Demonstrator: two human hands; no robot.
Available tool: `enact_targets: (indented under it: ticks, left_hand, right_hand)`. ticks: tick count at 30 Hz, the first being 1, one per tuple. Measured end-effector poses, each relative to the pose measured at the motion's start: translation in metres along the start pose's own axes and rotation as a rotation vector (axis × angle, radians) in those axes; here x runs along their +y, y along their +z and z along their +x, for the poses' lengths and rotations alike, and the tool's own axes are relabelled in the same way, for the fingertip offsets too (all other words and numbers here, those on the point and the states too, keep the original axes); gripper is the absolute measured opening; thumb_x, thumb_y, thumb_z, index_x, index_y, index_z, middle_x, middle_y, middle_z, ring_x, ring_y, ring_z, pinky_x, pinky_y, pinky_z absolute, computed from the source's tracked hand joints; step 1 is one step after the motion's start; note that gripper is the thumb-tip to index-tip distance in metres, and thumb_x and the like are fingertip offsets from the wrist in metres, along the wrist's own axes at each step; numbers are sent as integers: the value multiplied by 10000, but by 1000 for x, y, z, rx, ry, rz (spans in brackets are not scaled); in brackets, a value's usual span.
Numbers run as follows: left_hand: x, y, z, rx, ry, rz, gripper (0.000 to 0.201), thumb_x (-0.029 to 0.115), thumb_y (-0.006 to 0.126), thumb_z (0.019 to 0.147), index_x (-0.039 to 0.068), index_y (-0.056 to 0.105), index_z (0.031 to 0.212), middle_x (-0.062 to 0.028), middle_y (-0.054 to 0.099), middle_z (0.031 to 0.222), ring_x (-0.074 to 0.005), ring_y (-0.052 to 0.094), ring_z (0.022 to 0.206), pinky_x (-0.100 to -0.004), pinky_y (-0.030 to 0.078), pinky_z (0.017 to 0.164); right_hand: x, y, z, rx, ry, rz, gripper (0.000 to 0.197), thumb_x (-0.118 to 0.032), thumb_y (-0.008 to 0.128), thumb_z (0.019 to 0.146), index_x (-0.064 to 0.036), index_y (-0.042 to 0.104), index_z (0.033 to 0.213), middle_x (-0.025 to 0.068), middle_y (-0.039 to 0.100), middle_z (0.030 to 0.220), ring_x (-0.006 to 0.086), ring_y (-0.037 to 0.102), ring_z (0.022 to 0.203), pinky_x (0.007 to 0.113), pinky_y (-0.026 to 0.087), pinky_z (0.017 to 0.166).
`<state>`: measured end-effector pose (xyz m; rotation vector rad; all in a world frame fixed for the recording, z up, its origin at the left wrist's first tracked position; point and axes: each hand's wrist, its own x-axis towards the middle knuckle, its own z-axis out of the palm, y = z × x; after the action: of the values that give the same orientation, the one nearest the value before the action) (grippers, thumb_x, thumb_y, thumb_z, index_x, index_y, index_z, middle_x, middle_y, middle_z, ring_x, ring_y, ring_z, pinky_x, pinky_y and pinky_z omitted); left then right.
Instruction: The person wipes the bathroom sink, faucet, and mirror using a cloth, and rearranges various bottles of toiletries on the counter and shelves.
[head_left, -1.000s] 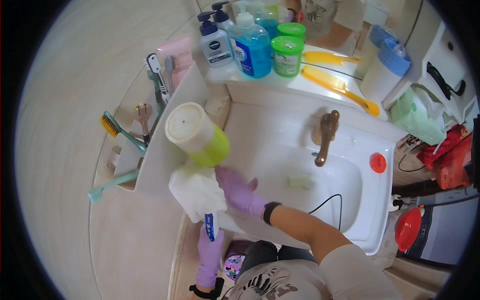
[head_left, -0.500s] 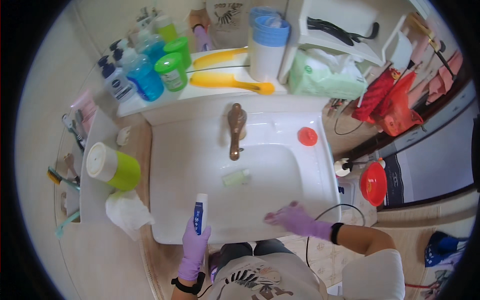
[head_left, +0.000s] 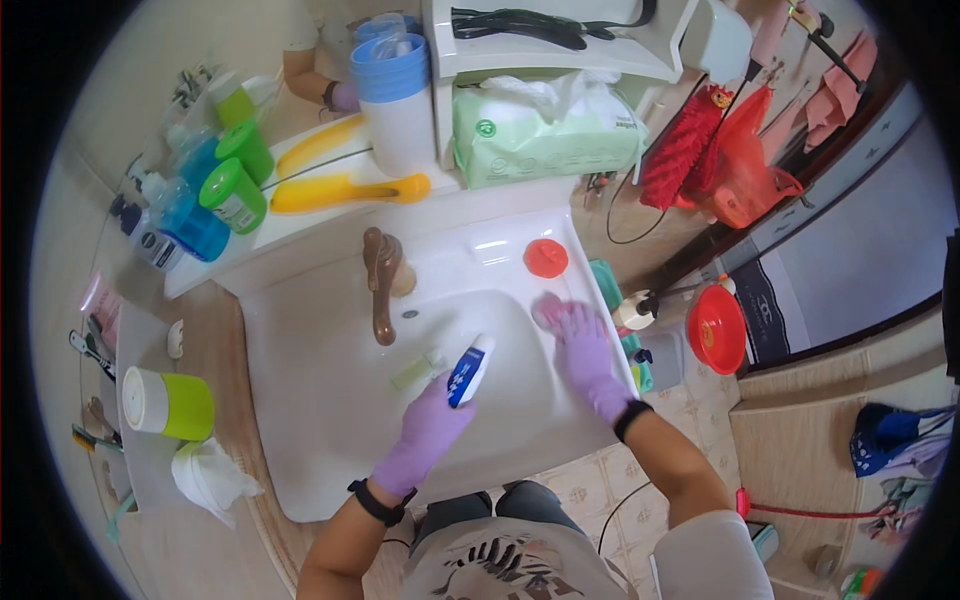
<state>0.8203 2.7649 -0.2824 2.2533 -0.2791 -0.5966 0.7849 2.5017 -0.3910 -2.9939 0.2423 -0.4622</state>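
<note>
My left hand [head_left: 425,435], in a purple glove, is wrapped round a white-and-blue tube [head_left: 468,372] with its white end pointing up and away over the basin. My right hand [head_left: 588,360], gloved the same, lies on the right rim of the white sink [head_left: 300,400]. Its fingers press on a pink pad-like thing [head_left: 548,312], too blurred to name. A pale green translucent piece [head_left: 418,368] lies in the basin, just left of the tube. Behind it stands a bronze-coloured faucet [head_left: 380,290]. An orange-red round lid [head_left: 546,258] rests on the rim beyond my right hand.
Pump bottles [head_left: 185,215], a green tub [head_left: 232,195], a yellow comb [head_left: 340,192], blue cups [head_left: 398,90] and a wipes pack [head_left: 550,130] line the back shelf. At left stand a green-and-white canister [head_left: 170,403] and crumpled tissue [head_left: 210,480]. A red basin [head_left: 717,330] is at right.
My right hand has moved forward from the near side of the sink onto its right rim. My left hand has brought the tube forward and right over the basin. The view has turned.
</note>
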Motion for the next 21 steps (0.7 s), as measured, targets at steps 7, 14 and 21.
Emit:
enact_targets:
  ticks: [7,14,21]
  left_hand:
    - [30,47,58,-81,49,82,430,276,580,735,55,501,1095,-155,611,891,-300,601,826,-362,455,755]
    - [74,112,84,-192,-29,17,444,258,611,731,41,503,1102,-102,595,780,-173,579,636,-304,462,593]
    - [96,144,82,-225,-78,-466,328,202,608,781,48,511,1053,9,519,736,-76,491,637,-239,420,579]
  right_hand:
    - [16,-39,-66,-68,-78,46,376,-114,531,690,-51,466,1056,161,419,1176,332,388,1127,437,301,947]
    - [80,11,9,21,149,81,383,-94,483,740,-40,475,1119,168,390,1271,323,336,1215,404,260,1012]
    - [79,-57,-68,-171,100,163,491,-218,517,775,-49,432,1229,133,395,1299,317,342,1213,432,257,1012]
